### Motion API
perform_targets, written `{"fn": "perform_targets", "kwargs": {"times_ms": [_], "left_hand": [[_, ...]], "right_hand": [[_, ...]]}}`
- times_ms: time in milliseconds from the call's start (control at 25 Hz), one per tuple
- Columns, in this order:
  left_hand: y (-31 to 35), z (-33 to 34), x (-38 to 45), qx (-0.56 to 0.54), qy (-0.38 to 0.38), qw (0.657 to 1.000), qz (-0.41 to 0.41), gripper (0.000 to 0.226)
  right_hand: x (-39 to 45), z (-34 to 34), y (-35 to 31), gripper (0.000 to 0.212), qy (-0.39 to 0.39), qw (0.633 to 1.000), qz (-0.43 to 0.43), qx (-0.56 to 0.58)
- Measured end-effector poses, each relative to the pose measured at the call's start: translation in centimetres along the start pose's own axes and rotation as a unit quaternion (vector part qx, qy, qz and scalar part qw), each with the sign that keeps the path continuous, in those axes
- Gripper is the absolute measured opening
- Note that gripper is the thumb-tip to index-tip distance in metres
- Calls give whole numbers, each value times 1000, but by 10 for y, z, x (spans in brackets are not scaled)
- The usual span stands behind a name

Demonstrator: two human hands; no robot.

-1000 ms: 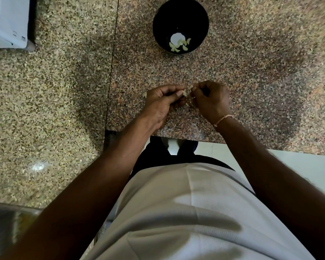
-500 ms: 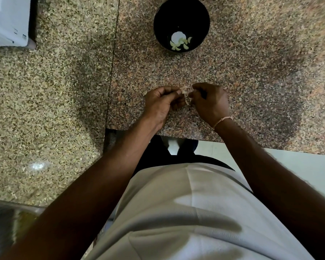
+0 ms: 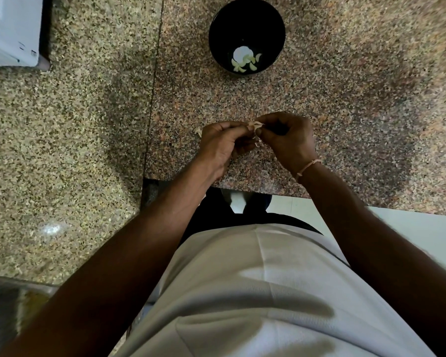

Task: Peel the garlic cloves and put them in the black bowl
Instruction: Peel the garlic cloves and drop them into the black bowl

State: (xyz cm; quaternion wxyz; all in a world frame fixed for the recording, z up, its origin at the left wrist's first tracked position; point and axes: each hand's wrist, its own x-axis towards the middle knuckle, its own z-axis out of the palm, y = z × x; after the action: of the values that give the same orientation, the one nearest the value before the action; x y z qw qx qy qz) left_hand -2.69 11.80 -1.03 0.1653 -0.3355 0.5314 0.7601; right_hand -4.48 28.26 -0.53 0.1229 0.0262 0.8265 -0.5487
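Near the table's front edge, the left hand [image 3: 223, 143] and right hand [image 3: 286, 136] meet fingertip to fingertip, both curled and pinching one garlic clove [image 3: 255, 125] between them, likely so one hand steadies it while the other strips the papery skin. A loose scrap of skin [image 3: 199, 132] lies just beside the left hand. Well apart, farther back on the table [image 3: 345, 99], the black bowl [image 3: 222, 29] holds several peeled cloves [image 3: 242, 64], within easy reach for dropping.

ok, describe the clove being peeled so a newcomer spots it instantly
On the pinkish granite counter, near its front edge, the left hand and right hand meet. The garlic clove is pinched between their fingertips, papery skin still on, unlike the peeled cloves in the black bowl.
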Motion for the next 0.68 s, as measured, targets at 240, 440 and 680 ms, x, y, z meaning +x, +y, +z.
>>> {"fn": "perform_targets", "kwargs": {"times_ms": [240, 440, 680], "left_hand": [[1, -1, -3, 32, -10, 999, 17, 3], [-2, 3, -6, 36, -15, 999, 23, 4], [-7, 4, -6, 60, -24, 997, 29, 9]], "right_hand": [[-3, -2, 0, 32, -22, 998, 7, 58], [-6, -1, 1, 32, -20, 997, 13, 72], [-7, 1, 2, 25, 3, 991, 63, 118]]}}
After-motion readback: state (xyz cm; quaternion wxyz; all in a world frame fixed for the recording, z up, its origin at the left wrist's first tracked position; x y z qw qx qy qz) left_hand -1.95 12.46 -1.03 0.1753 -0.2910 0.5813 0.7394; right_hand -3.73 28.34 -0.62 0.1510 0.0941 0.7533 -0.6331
